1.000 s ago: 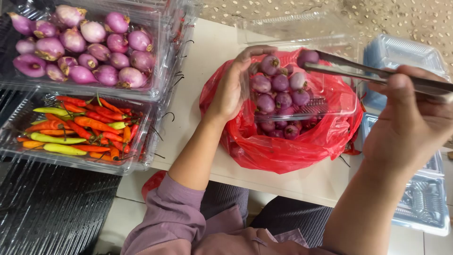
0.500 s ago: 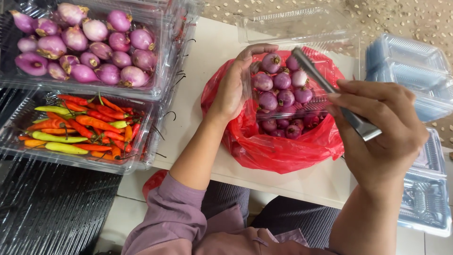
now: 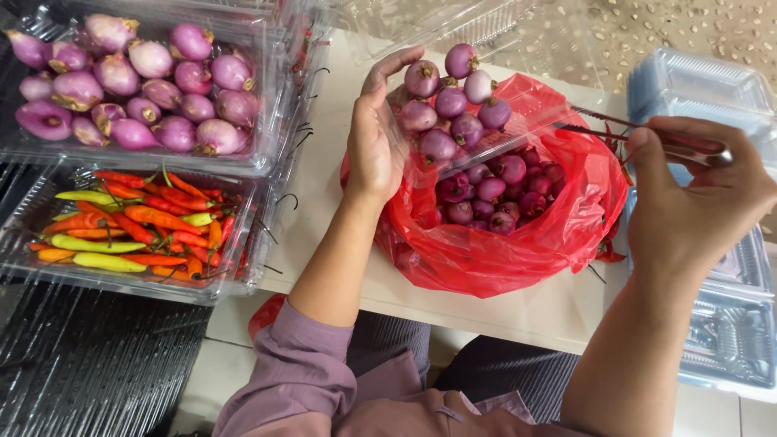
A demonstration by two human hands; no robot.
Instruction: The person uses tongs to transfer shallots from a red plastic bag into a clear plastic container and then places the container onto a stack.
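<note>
My left hand (image 3: 374, 139) grips the near side of a clear plastic clamshell box (image 3: 518, 109) filled with purple shallots (image 3: 450, 103), holding it over an open red plastic bag (image 3: 502, 251). More shallots (image 3: 502, 193) lie loose inside the bag. My right hand (image 3: 698, 198) holds metal tongs (image 3: 639, 133) whose tips point left at the box's right edge. The tongs carry nothing that I can see.
On the left stand a clear box of shallots (image 3: 137, 85) and, nearer me, a clear box of red, orange and green chillies (image 3: 133, 226). Stacked clear boxes (image 3: 728, 324) sit at the right. The white table's edge (image 3: 518, 311) runs in front of my lap.
My right hand has drawn back to the right and turned the tongs level, away from the shallots. The left hand has lifted and tilted the filled box a little.
</note>
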